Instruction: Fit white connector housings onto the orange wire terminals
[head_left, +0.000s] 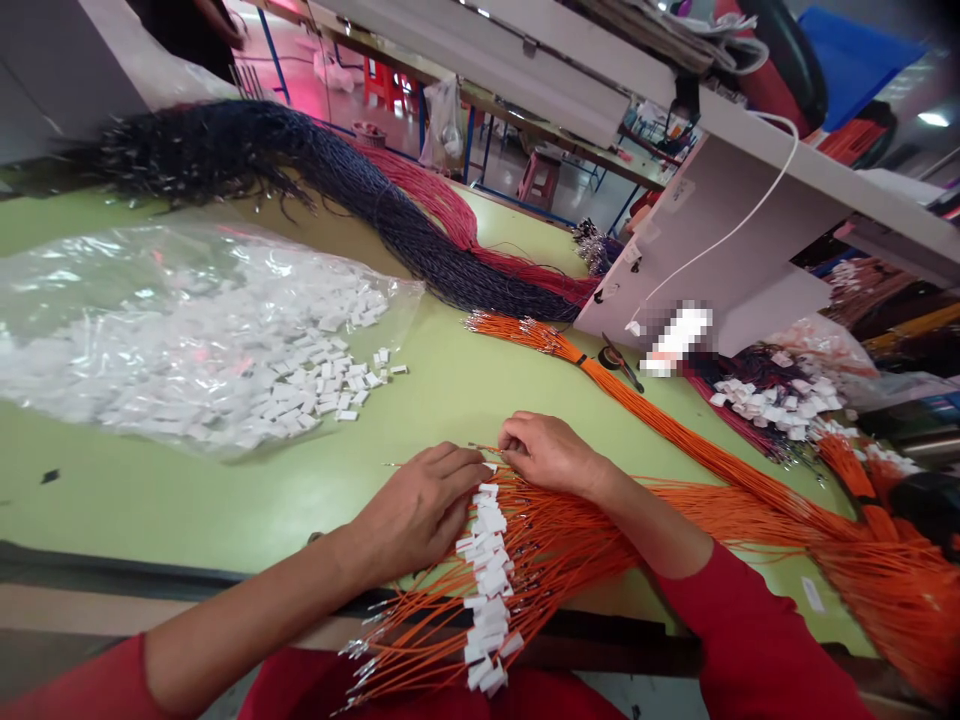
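My right hand is closed in a pinch on a thin orange wire, whose bare end pokes out to the left of the fingers. Close beside it, my left hand has its fingers together, the tips at a small white plastic connector housing. Below the hands runs a row of white connector housings on the orange wires. Some wire ends with metal terminals hang over the table's front edge. My left thumb and the undersides of both hands' fingers are partly hidden.
A clear plastic bag spills loose white housings onto the green table. Behind lie dark blue wires and red wires. A tied orange bundle crosses to the right, near black-handled snips and a shelf panel.
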